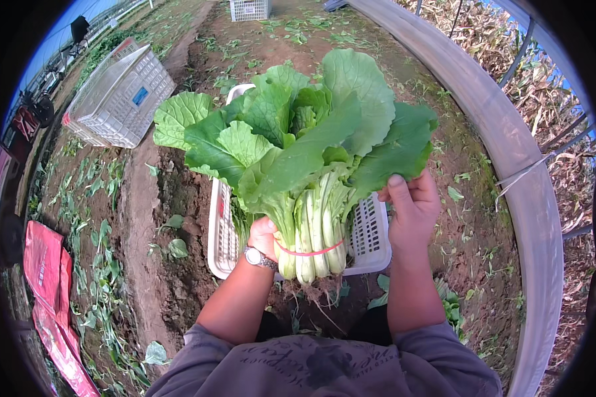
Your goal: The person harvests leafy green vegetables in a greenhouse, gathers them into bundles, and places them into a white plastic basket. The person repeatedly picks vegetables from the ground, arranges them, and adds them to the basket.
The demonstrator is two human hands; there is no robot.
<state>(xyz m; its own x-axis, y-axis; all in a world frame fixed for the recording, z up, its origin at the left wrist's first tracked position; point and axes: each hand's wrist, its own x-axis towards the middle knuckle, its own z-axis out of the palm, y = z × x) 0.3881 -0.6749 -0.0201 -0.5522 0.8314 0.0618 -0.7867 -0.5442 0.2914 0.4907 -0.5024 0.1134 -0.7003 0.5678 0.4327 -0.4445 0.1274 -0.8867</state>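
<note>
A bunch of leafy greens (320, 218) with pale stalks is held over a white plastic crate (222, 248). A red band (308, 253) circles its stalks, and thin roots (318, 290) dangle below. My left hand (263, 238), with a wristwatch (253, 256) on the wrist, grips the bunch from its left side; most of the fingers are hidden behind the stalks. On the right, my right hand (412, 201) pinches the edge of a broad green leaf (397, 144) between thumb and fingers. More greens (239, 221) show inside the crate, mostly covered by the bunch.
Tilted white crates (124, 94) rest on the soil at upper left, and another crate (250, 10) stands at the far end. A red sack (47, 278) lies at left. Plastic sheeting (521, 164) borders the right side. Loose leaves (99, 248) litter the ground.
</note>
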